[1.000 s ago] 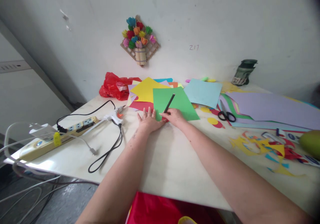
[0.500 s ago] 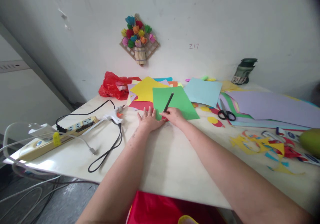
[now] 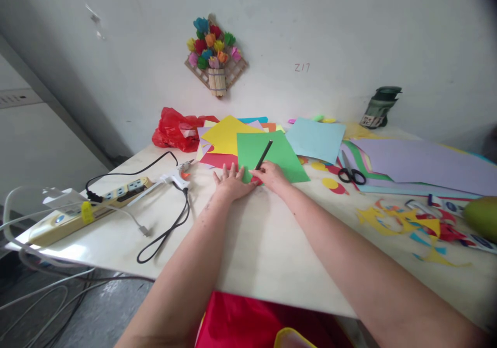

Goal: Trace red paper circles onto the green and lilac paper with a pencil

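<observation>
Pinching black pen (image 3: 265, 152): right hand (image 3: 274, 177) | red piece (image 3: 257, 180): lay at near edge of green sheet (image 3: 286, 156) | left hand (image 3: 232, 185): fingers were spread | risk: red piece could have slipped | cause: apparently slight thumb hold

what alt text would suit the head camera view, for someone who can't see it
A person's right hand holds a black pen over green paper, left hand flat beside it. Coloured sheets, scissors and a glue gun lie around them on a white table.
</observation>
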`<state>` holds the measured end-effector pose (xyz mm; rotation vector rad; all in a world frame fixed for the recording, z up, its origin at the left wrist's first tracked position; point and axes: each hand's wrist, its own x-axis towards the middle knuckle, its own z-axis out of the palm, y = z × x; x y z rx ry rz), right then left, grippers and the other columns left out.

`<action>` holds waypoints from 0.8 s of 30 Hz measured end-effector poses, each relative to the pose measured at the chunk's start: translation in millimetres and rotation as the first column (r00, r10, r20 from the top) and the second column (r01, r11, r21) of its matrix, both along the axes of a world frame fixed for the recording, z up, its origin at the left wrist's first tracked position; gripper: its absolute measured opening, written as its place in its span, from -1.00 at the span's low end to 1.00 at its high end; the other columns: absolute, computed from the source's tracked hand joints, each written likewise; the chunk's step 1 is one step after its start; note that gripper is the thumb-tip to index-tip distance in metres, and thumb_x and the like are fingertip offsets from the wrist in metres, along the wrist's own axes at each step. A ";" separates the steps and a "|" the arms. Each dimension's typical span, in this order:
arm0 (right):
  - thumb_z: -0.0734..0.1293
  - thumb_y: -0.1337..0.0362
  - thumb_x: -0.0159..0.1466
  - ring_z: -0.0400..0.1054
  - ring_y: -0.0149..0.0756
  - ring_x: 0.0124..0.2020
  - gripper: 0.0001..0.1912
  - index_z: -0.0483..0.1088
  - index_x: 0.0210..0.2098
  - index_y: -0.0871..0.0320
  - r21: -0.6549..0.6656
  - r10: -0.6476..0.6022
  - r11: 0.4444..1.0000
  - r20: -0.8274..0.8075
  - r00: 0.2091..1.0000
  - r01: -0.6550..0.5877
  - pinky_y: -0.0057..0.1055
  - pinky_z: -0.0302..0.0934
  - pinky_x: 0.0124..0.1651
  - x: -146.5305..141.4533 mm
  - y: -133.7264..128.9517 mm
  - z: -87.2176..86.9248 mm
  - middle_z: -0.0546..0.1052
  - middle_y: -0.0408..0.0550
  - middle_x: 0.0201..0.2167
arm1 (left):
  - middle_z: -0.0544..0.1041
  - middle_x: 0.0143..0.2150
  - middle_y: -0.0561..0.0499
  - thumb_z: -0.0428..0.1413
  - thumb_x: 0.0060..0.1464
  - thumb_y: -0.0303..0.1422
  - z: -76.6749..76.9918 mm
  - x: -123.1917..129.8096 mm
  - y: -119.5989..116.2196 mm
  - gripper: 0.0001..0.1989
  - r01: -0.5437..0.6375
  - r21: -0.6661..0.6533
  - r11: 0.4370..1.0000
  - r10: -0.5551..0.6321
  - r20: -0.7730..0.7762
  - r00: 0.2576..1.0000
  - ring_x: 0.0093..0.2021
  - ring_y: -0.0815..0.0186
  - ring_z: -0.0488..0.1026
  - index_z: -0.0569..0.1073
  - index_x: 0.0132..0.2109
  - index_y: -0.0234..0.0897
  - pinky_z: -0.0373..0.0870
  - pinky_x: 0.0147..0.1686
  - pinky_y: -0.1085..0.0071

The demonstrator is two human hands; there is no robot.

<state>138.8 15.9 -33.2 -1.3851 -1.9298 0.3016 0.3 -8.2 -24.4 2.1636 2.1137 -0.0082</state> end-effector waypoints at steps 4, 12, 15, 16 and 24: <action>0.27 0.09 0.05 0.32 -0.43 -0.42 -0.73 0.45 -0.43 0.17 -0.005 -0.009 1.000 -0.009 1.000 0.009 -0.55 0.15 -0.36 0.2 1.1 0.4 0.48 -0.05 -0.40 | -0.37 0.27 0.08 -0.37 -0.23 0.27 -0.1 -0.1 0.4 -0.10 0.007 -0.002 1.000 -0.007 0.001 1.000 0.20 0.03 -0.53 -0.16 0.23 -0.05 -0.50 0.03 -0.15; 0.29 0.13 0.05 0.33 -0.40 -0.42 -0.76 0.46 -0.44 0.19 0.005 -0.013 1.000 -0.022 1.000 0.013 -0.53 0.16 -0.36 1.0 5.2 -2.4 0.48 -0.03 -0.42 | -0.34 0.27 0.07 -0.36 -0.18 0.25 0.9 1.7 -0.6 -0.13 0.000 0.004 1.000 0.000 -0.011 1.000 0.20 -0.02 -0.49 -0.14 0.23 -0.08 -0.46 0.03 -0.17; 0.29 0.15 0.05 0.33 -0.41 -0.43 -0.77 0.45 -0.44 0.19 0.005 -0.016 1.000 -0.019 1.000 0.016 -0.53 0.16 -0.36 1.5 5.3 -2.0 0.48 -0.03 -0.43 | -0.33 0.27 0.07 -0.36 -0.18 0.25 0.4 1.3 -0.2 -0.13 0.002 0.008 1.000 -0.002 -0.013 1.000 0.20 -0.02 -0.49 -0.14 0.23 -0.07 -0.46 0.03 -0.17; 0.29 0.15 0.05 0.32 -0.41 -0.43 -0.77 0.45 -0.45 0.19 0.007 -0.015 1.000 -0.022 1.000 0.015 -0.54 0.15 -0.36 1.6 5.3 -1.9 0.47 -0.03 -0.43 | -0.33 0.27 0.07 -0.36 -0.19 0.25 0.2 1.0 0.0 -0.13 0.004 0.009 1.000 -0.004 -0.013 1.000 0.20 -0.02 -0.49 -0.14 0.23 -0.07 -0.46 0.03 -0.17; 0.29 0.18 0.06 0.30 -0.43 -0.42 -0.77 0.45 -0.43 0.23 0.026 -0.015 1.000 -0.023 1.000 0.015 -0.54 0.15 -0.33 1.6 3.6 -0.4 0.45 -0.01 -0.41 | -0.34 0.27 0.07 -0.33 -0.19 0.25 -2.7 -0.6 3.0 -0.14 0.000 0.010 1.000 0.000 -0.010 1.000 0.20 0.00 -0.50 -0.14 0.23 -0.05 -0.46 0.04 -0.15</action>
